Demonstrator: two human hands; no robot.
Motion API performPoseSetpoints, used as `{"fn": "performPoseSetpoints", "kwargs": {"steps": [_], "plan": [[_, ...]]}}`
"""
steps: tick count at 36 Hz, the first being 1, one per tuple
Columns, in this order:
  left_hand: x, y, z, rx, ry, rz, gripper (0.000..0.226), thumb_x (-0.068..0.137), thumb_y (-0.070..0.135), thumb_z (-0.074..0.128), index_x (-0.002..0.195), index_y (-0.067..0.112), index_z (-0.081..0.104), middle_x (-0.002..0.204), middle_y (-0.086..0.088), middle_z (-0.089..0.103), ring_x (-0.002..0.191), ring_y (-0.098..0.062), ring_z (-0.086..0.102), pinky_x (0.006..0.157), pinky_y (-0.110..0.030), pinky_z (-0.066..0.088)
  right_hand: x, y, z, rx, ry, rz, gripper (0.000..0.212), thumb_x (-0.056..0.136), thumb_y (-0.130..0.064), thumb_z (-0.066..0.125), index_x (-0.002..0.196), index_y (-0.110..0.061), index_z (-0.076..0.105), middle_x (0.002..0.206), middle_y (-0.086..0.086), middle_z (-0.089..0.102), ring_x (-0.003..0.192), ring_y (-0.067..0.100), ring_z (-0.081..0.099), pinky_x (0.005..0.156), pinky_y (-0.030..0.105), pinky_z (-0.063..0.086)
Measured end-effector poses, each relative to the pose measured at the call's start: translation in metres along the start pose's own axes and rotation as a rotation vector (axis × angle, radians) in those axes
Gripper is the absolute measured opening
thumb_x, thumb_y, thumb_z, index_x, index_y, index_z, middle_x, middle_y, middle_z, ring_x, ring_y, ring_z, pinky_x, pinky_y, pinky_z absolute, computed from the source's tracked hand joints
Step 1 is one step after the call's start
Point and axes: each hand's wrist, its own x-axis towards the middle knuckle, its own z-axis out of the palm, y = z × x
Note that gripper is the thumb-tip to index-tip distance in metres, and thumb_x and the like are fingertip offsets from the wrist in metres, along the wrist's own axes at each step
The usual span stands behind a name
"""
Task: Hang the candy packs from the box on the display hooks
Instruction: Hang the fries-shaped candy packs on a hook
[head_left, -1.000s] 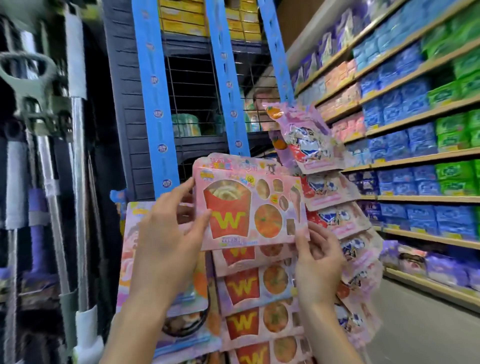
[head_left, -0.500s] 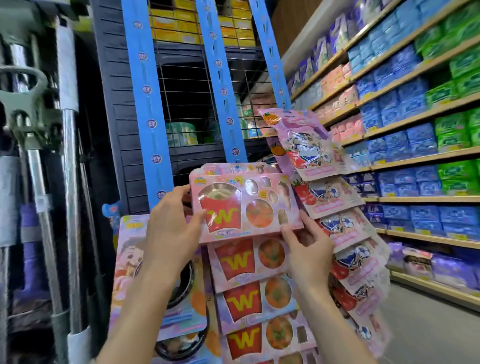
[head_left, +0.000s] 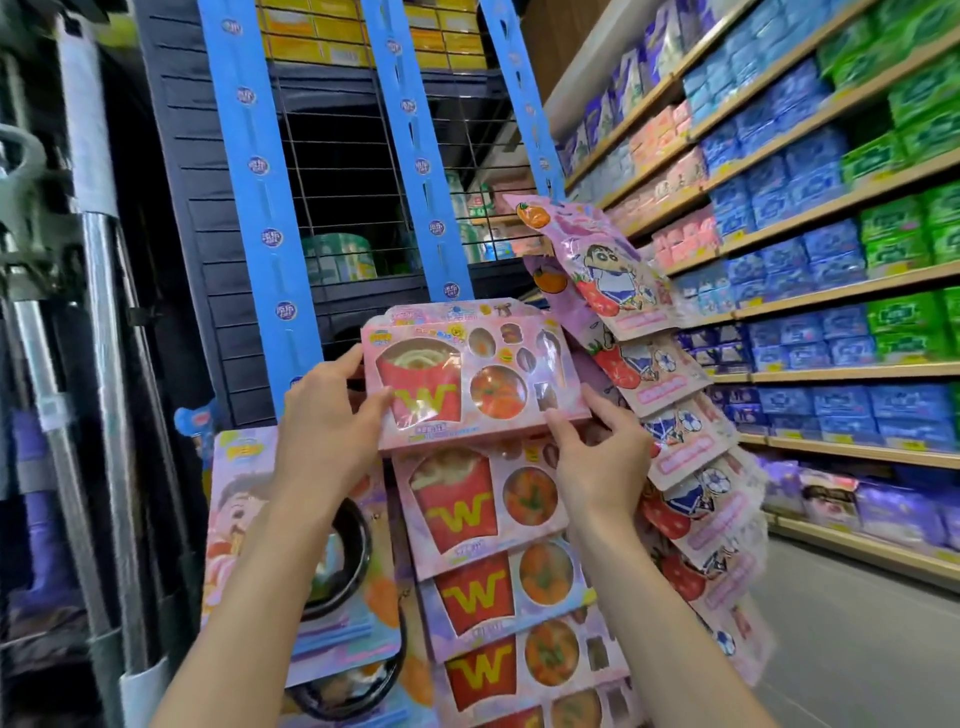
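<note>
A pink candy pack (head_left: 470, 371) with a red fries box marked W is held up against the middle blue hanging strip (head_left: 410, 150), at the top of a column of several identical packs (head_left: 483, 504). My left hand (head_left: 324, 436) grips its left edge, thumb on the front. My right hand (head_left: 597, 457) pinches its lower right corner. The hook behind the pack is hidden. The box is out of view.
Pink cartoon candy bags (head_left: 618, 280) hang in a column on the right strip. Larger bowl packs (head_left: 311, 545) hang on the left strip (head_left: 260, 187). Metal poles (head_left: 98, 312) stand at the left. Shelves of blue and green packets (head_left: 831, 218) run along the right aisle.
The pack has moved up a little and closer to the middle strip, with both hands still on it. The camera has tilted upward.
</note>
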Motion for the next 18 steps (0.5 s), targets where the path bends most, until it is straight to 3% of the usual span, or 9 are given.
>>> {"fn": "performPoseSetpoints", "kwargs": {"steps": [7, 12, 18], "plan": [[-0.006, 0.001, 0.003, -0.065, -0.062, -0.028, 0.036, 0.094, 0.017, 0.065, 0.126, 0.033, 0.066, 0.093, 0.008, 0.072, 0.084, -0.012, 0.069, 0.079, -0.037, 0.056, -0.002, 0.009, -0.01, -0.056, -0.017, 0.055, 0.048, 0.087, -0.026, 0.077, 0.132, -0.016, 0.064, 0.118, 0.002, 0.061, 0.117, 0.022, 0.059, 0.104, 0.044, 0.049], [-0.01, 0.002, 0.007, -0.078, -0.067, -0.043, 0.036, 0.093, 0.019, 0.067, 0.126, 0.032, 0.066, 0.097, 0.008, 0.071, 0.085, -0.01, 0.068, 0.081, -0.036, 0.057, -0.006, 0.011, -0.018, -0.079, -0.025, 0.045, 0.047, 0.089, -0.025, 0.075, 0.133, -0.016, 0.063, 0.119, 0.0, 0.06, 0.111, 0.016, 0.058, 0.099, 0.035, 0.05], [-0.012, -0.002, 0.011, -0.139, -0.005, -0.031, 0.035, 0.093, 0.016, 0.067, 0.126, 0.024, 0.064, 0.09, 0.02, 0.062, 0.081, 0.007, 0.059, 0.063, -0.014, 0.044, -0.006, 0.009, -0.02, -0.031, -0.029, 0.025, 0.046, 0.089, -0.025, 0.075, 0.133, -0.019, 0.063, 0.12, 0.003, 0.061, 0.108, 0.017, 0.061, 0.08, 0.012, 0.046]]}}
